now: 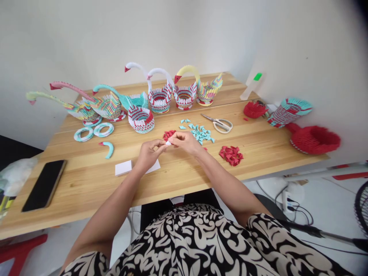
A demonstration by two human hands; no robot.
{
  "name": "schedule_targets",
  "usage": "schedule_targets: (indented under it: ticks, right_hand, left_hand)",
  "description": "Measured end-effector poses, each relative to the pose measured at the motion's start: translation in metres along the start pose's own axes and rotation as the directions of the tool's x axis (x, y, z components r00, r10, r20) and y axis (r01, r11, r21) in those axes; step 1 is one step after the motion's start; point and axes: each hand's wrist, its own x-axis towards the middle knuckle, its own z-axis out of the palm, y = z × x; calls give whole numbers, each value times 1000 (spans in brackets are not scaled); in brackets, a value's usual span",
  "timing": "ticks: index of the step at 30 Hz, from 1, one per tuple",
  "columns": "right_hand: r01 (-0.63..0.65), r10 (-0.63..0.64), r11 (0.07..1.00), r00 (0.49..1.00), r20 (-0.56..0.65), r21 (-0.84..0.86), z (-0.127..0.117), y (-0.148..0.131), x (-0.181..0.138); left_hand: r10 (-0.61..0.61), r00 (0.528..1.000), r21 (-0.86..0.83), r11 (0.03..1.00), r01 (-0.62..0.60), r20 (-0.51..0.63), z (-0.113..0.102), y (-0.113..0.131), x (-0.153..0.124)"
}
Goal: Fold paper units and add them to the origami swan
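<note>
Both my hands meet above the middle of the wooden table (86, 184). My left hand (149, 153) and my right hand (185, 142) pinch a small white folded paper piece (168, 143) between their fingertips. Just behind them lies a little heap of red folded pieces (169, 134). White paper slips (123, 168) lie under my left wrist. Turquoise folded pieces (201, 133) are scattered right of my right hand, and another red heap (231, 154) lies further right.
Several paper swans (161, 96) and a paper bowl (140, 119) stand at the back. Scissors (220, 124) lie behind the turquoise pieces. Paper rings (93, 132) and a black phone (44, 184) are on the left. Red paper models (313, 138) sit at the right edge.
</note>
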Motion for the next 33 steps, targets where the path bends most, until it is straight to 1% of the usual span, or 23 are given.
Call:
schedule_targets:
  ticks: [5,8,10,11,12,13,15,16,19,22,26,29,31,33]
  right_hand:
    - [60,-60,994,998,5,-87,1,-1,-1]
    - [53,-54,997,999,-5,-62,0,-2,-1]
    - [11,-11,1000,1000,-21,20,0,-2,-1]
    - [-9,11,998,1000,-28,65,0,-2,-1]
    - [-22,25,994,999,-29,103,0,-2,-1]
    - [-27,31,991,999,-28,133,0,-2,-1]
    - [-29,31,984,999,-13,174,1,-1,0]
    - [-30,32,981,999,-6,189,1,0,0]
    - [-43,38,974,999,24,222,1,1,0]
    - [-53,40,972,997,61,231,1,0,-1]
    - [-54,39,976,996,78,210,1,-2,-2]
    - [-15,5,992,997,81,123,1,-2,-2]
    - [53,-54,999,997,63,12,0,-2,-2]
    - [157,-154,980,988,34,-119,0,-2,-2]
  left_hand:
    - [-5,1000,23,1000,5,0,4,0,0]
    - [-9,1000,21,1000,9,-4,5,-4,0]
    - [64,996,115,992,-56,-68,4,-7,0]
    - [136,985,196,974,-113,-107,3,-8,0]
    - [224,965,287,941,-178,-134,1,-8,0]
    - [316,939,375,894,-245,-139,0,-8,-1]
    - [473,876,499,783,-372,-89,-2,-6,-1]
    - [530,846,534,731,-424,-55,-2,-5,-1]
    - [631,776,583,629,-513,2,-2,-2,0]
    - [669,744,595,592,-544,15,-2,-1,1]
    - [676,736,589,583,-559,30,-3,1,1]
    - [658,752,589,598,-543,25,-2,3,1]
    - [614,790,587,637,-500,7,-1,3,0]
    - [527,849,562,708,-428,-18,1,3,-1]
